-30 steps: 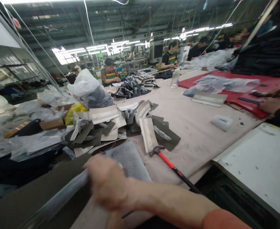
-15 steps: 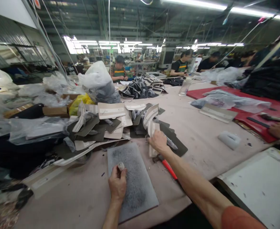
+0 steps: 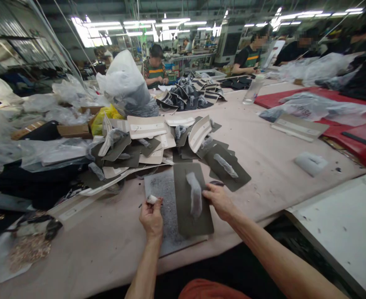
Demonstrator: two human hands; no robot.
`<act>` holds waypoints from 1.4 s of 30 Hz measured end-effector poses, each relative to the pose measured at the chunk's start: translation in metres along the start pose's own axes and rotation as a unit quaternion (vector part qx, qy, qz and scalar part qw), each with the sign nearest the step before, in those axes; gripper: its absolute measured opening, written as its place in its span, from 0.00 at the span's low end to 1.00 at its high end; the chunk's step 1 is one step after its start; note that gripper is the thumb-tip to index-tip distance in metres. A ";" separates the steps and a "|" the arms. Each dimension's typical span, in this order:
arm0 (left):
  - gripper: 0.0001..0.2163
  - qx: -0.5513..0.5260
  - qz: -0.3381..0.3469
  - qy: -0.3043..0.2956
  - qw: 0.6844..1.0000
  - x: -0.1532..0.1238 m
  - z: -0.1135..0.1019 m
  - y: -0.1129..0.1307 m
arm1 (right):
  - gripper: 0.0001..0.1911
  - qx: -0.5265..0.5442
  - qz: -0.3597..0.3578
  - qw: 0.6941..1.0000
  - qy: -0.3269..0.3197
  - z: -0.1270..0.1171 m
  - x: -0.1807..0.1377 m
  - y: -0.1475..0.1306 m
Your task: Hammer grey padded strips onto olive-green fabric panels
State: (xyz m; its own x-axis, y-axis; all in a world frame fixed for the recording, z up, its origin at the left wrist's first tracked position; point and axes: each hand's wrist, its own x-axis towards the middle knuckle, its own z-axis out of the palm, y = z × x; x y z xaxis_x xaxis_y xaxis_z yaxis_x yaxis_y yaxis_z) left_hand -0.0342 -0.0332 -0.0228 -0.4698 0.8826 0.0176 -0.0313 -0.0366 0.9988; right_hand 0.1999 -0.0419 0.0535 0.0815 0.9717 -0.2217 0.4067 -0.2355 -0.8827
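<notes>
My left hand (image 3: pixel 152 216) is closed, pinching a small pale lump (image 3: pixel 152 199) over the left part of a grey speckled work slab (image 3: pixel 162 195). My right hand (image 3: pixel 220 201) lies with fingers spread on the right edge of a dark olive flat panel (image 3: pixel 185 216) that rests on the slab. A clear plastic packet (image 3: pixel 195 199) sits on the panel's middle, just left of my right fingers. A similar dark panel (image 3: pixel 231 176) with its own packet lies just beyond my right hand.
A heap of beige and dark panels (image 3: pixel 145 143) lies behind the slab, with plastic bags (image 3: pixel 125 89) and cardboard boxes (image 3: pixel 73 130) to the left. A white board (image 3: pixel 341 224) is at the right. Other people (image 3: pixel 155 66) work at the far end.
My right hand has pulled back from the heap, and a dark panel with a packet now lies on the slab. The red-handled hammer is no longer seen. My left hand stays by the slab.
</notes>
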 end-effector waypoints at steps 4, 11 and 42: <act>0.15 -0.012 0.011 -0.040 0.999 -0.005 0.003 0.015 | 0.03 -0.122 0.062 0.991 -0.005 0.018 -0.027 0.042; 0.15 -0.023 0.014 -0.214 0.976 0.000 0.062 0.022 | 0.03 -0.129 0.057 0.989 -0.046 0.018 -0.025 0.052; 0.10 0.187 0.150 -0.272 0.932 -0.013 0.073 0.002 | 0.10 0.234 0.273 0.929 -0.089 -0.046 -0.051 0.085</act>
State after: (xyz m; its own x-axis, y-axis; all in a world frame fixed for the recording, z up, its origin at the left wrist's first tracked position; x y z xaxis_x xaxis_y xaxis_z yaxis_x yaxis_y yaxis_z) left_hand 0.0365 -0.0108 -0.0178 0.1132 0.9694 0.2176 0.3872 -0.2448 0.8889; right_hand 0.2721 -0.1102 0.0092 -0.0089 0.6962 -0.7178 -0.0949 -0.7152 -0.6924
